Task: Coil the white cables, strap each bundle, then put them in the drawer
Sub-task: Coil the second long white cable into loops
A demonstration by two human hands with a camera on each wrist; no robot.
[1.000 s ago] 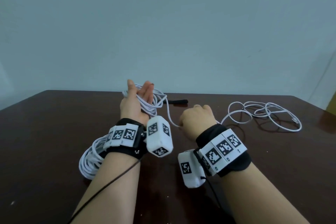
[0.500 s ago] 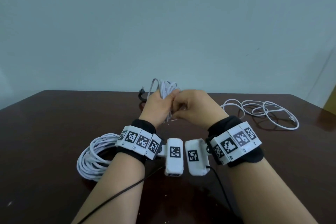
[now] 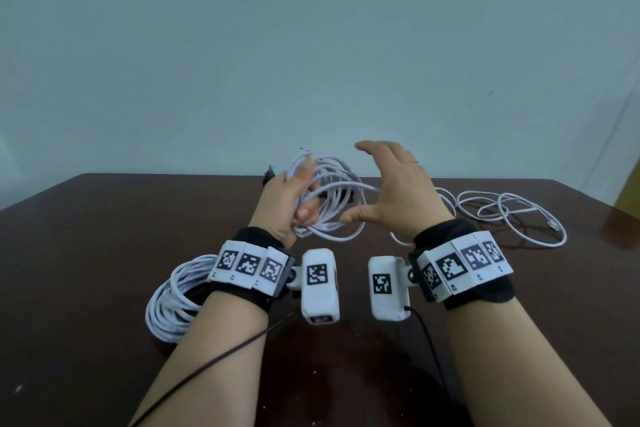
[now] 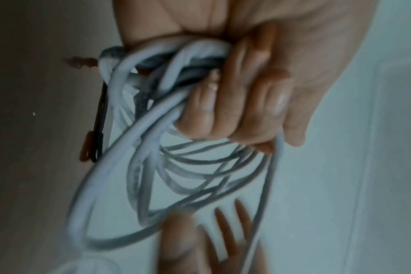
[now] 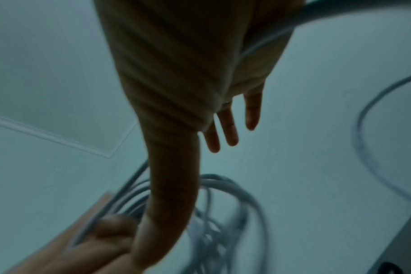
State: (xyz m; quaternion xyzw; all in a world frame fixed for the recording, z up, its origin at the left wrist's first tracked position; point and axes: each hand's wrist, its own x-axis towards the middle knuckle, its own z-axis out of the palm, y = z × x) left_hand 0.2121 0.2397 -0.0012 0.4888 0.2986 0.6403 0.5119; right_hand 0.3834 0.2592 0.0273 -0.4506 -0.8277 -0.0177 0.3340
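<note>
My left hand (image 3: 289,199) is raised over the dark table (image 3: 86,253) and grips a small coil of white cable (image 3: 334,199), several loops bunched in its curled fingers (image 4: 246,96). My right hand (image 3: 393,189) hovers just right of that coil, fingers straight and spread, thumb out. One strand (image 3: 367,187) runs from the coil to its palm, and the right wrist view shows cable (image 5: 268,46) crossing the palm, not pinched. A black strap (image 4: 95,129) shows beside the held coil (image 4: 167,166). No drawer is in view.
A large coiled bundle of white cable (image 3: 166,305) lies on the table under my left forearm. A loose white cable (image 3: 502,215) sprawls at the back right. A plain wall stands behind the table's far edge. Black camera leads trail off both wrists.
Half a second ago both hands met at the coil. Now my right hand has opened and drawn off to the right, while my left hand keeps its grip on the coil.
</note>
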